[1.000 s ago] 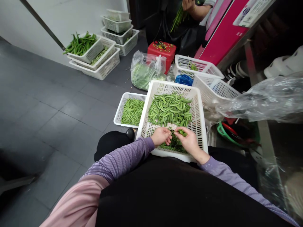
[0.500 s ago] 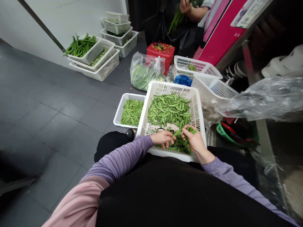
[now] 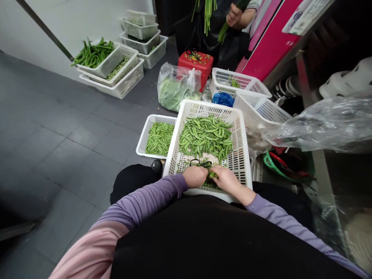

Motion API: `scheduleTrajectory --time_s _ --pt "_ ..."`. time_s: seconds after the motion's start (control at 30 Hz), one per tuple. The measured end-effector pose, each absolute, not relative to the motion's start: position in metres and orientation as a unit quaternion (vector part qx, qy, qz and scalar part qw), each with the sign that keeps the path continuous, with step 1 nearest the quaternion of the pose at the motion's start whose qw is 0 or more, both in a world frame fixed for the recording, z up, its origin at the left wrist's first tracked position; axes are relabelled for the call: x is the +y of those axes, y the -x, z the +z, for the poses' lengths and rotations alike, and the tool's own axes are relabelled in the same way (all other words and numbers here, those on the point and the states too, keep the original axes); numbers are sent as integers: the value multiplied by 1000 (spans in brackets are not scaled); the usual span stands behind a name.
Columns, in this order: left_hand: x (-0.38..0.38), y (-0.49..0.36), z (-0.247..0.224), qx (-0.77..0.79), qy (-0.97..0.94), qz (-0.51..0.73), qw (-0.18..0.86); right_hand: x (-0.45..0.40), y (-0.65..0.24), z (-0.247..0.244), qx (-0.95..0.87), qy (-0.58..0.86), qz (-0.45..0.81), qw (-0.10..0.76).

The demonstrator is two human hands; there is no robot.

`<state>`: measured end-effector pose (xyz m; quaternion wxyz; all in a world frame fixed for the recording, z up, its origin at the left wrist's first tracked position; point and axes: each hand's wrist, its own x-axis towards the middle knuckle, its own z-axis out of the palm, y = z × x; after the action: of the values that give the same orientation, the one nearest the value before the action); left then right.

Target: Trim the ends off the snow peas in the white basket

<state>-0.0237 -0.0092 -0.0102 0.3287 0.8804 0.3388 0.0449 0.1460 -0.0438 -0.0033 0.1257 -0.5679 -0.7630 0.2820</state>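
- One large white basket (image 3: pixel 246 155), centre of the clock; one pile of green pods (image 3: pixel 205 135) in its twelve o'clock half, trimmings (image 3: pixel 210 185) toward six.
- Two basket stacks: three baskets (image 3: pixel 128 86) at ten o'clock, four baskets (image 3: pixel 158 57) at eleven.
- Two other white baskets, at one (image 3: pixel 258 87) and two o'clock (image 3: pixel 247 110).
- One clear bag (image 3: pixel 174 87), greens inside, at eleven.
- One smaller basket (image 3: pixel 140 143) of pods, at nine, just beside.
- One red box (image 3: pixel 203 71), twelve o'clock.
- Two hands, over the large basket's six o'clock end: right hand (image 3: pixel 228 179), grip pinching held pods (image 3: pixel 213 175); left hand (image 3: pixel 195 177), fingers curled closed, contents hidden.
- One pair of black handles (image 3: pixel 194 161), beyond the hands.
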Motion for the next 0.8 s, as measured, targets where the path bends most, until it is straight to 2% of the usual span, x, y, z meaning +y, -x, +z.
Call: scheduleTrajectory --time_s 0.1,0.2,0.27,0.33,0.4,0.47,0.53,0.6,0.67,0.8 --pt "-4 20 -10 414 -803 132 408 -42 -134 -12 -579 630 449 258" --pt "0 15 -11 470 -693 132 530 -40 -128 -21 -397 605 583 370" --pt "0 14 -15 462 -689 85 552 -31 -138 -28 -310 609 584 437" --pt "-2 16 -20 439 -748 26 497 -11 -159 -36 -279 666 515 461" --pt "-5 20 -25 423 -805 -19 417 15 -184 -46 -321 766 390 398" --pt "-6 23 -30 422 -829 -33 365 39 -204 -56 -395 845 273 235" --pt "-5 24 -32 415 -841 -29 345 56 -211 -66 -458 859 212 80" --pt "-4 23 -33 399 -851 -33 339 63 -209 -76 -486 850 201 -11" --pt "-4 22 -33 383 -858 -50 340 64 -202 -83 -483 851 203 -43" --pt "-6 22 -34 375 -857 -63 348 57 -196 -85 -473 858 198 -32"
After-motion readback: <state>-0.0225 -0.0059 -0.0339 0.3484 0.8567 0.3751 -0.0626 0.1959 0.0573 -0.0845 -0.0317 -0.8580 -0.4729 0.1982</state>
